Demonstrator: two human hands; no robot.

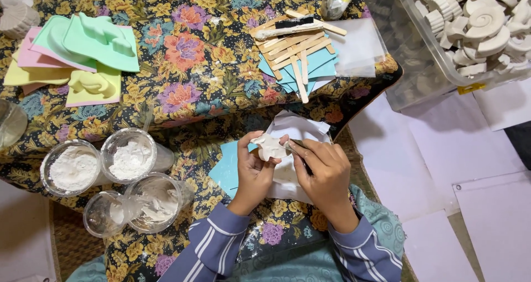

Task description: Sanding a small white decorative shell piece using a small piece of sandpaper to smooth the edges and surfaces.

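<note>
My left hand (253, 174) grips a small white plaster figure (269, 146) between thumb and fingers, held just above a sheet of white paper (298, 128) that lies on a light blue square (225, 171). My right hand (325, 171) is closed around a thin metal tool (296, 147) whose tip touches the figure's right edge. Both hands are at the frame's centre, over a floral cloth (193, 88). Striped sleeves cover my wrists.
Several clear plastic cups (131, 159) with white powder or wet plaster stand at the left. Pastel moulds (91, 38) lie at the back left. Wooden sticks (296, 50) rest on blue sheets behind. A clear bin (420, 66) of white casts stands at the right.
</note>
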